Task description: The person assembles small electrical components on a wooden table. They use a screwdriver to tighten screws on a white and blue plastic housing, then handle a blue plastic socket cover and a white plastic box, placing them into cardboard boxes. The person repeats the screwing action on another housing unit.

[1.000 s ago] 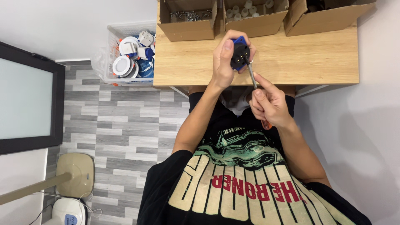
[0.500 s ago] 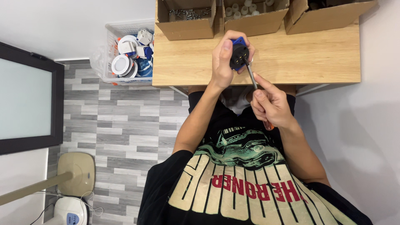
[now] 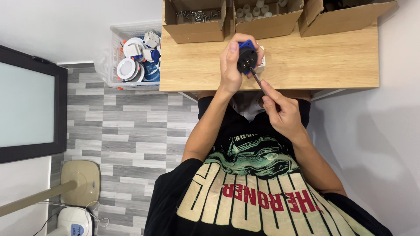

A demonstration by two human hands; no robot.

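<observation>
Gripping the blue-and-black plug point(image 3: 246, 58) with our closed left hand point(image 3: 232, 65) above the table point(image 3: 323, 61), our right hand point(image 3: 282, 113) pinches the screwdriver point(image 3: 258, 81), tip touching the plug at five o'clock.

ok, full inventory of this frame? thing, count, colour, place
wooden table: 1, light wood, top centre
open cardboard boxes: 3, brown, along the table's far edge; left one holds screws, middle one small white parts
clear plastic crate: 1, holds white and blue round parts, on the floor left of the table
black-framed panel: 1, far left
blue and black round plug: 1, held over the table
screwdriver: 1, dark shaft, tip at the plug
left hand: grips the plug
right hand: holds the screwdriver
</observation>
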